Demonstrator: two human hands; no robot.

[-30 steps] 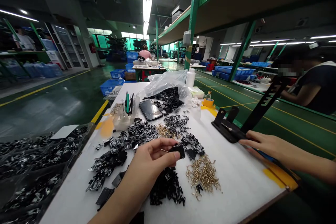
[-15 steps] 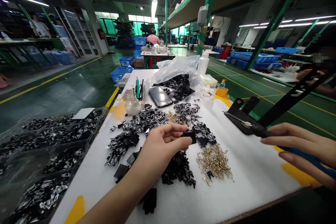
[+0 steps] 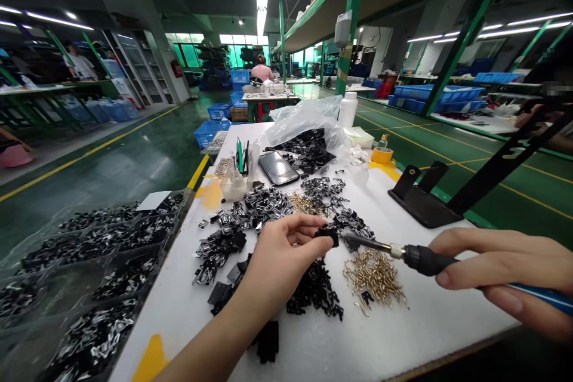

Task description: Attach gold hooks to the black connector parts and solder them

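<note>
The left hand (image 3: 289,248) is pinching a small black piece (image 3: 330,236) between thumb and fingers over the middle of the white table (image 3: 447,325). From the right, the right hand (image 3: 504,268) is grasping a soldering iron (image 3: 427,259) (or a pen-shaped tool that looks very like one), its fingers wrapping the blue-and-black handle. The metal end is pointing left at the piece and lying just beside its right edge; whether the two are touching I cannot tell, because both are showing dark against the parts behind them.

Judging by this pose, the step in hand is lining up: the left hand is presenting the piece while the right is aiming the tool at it. The next move, I think, is calling for a steady pinch, with the left fingertips keeping out of the way of the metal end (it could be hot, though nothing here is proving it), and for a small, careful approach to the exact spot. A sideways nudge there could turn the piece in the fingers.

Gold-coloured pins (image 3: 376,279) are lying in a heap on the near side of the iron, and a pile of small black parts (image 3: 319,297) is spreading just near of the left hand. Silver-and-black clips (image 3: 264,208) are covering a patch beyond that hand. Farther off, a phone (image 3: 278,169) is resting by a plastic bag (image 3: 308,112), and a black stand (image 3: 427,208) is standing at the right.
</note>
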